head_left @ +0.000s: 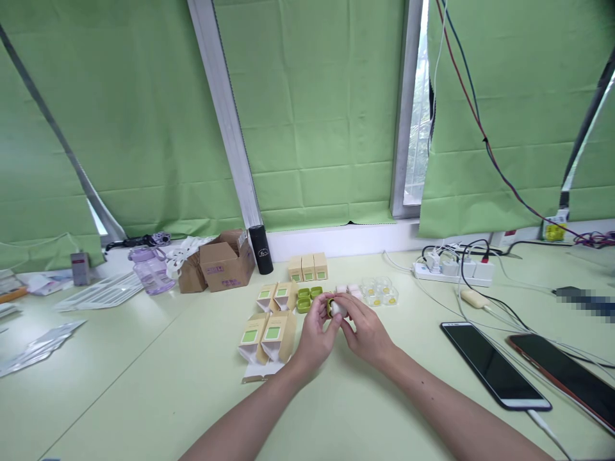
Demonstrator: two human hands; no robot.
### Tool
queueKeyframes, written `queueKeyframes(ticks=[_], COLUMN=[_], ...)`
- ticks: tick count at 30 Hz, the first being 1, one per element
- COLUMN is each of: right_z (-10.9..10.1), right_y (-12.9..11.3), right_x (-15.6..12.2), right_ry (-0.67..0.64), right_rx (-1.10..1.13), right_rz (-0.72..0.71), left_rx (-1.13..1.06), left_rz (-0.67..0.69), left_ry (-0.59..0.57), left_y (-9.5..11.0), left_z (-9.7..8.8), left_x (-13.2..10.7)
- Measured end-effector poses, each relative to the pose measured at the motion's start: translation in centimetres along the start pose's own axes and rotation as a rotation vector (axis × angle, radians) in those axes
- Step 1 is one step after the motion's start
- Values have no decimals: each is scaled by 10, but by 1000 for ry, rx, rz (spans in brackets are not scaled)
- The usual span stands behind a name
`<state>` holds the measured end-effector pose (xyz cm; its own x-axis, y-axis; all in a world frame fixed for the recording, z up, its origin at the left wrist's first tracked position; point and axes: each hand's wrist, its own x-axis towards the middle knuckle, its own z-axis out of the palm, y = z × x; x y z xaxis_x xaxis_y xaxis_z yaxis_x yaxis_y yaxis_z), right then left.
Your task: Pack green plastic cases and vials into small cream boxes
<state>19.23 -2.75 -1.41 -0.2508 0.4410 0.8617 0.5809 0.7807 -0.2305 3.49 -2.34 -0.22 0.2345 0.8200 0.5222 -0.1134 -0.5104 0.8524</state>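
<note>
My left hand (317,336) and my right hand (366,330) meet over the pale green table (168,371), both pinched on one small round case (335,308), white with a green rim. Just behind my left hand lie small green cases (307,298). Open beige cartons (269,336) with green labels lie to the left of my hands, two more (277,296) behind them. Three closed beige boxes (308,267) stand in a row further back. Clear plastic trays with yellow inserts (380,291) sit behind my right hand.
A brown cardboard box (227,259), a black cylinder (260,250) and a purple bottle (151,270) stand at the back left. A white power strip (451,270) with cables lies at the back right. Two phones (494,366) lie on the right.
</note>
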Motion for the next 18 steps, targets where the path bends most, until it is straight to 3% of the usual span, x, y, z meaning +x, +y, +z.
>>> queueKeyframes(ticks=[18], right_z=[2], right_y=[0], right_x=[0], right_ry=[9], right_rx=[34], right_rz=[41], left_rx=[12], left_rz=[-45], left_ry=[8], left_y=[0], left_z=[1], left_x=[2])
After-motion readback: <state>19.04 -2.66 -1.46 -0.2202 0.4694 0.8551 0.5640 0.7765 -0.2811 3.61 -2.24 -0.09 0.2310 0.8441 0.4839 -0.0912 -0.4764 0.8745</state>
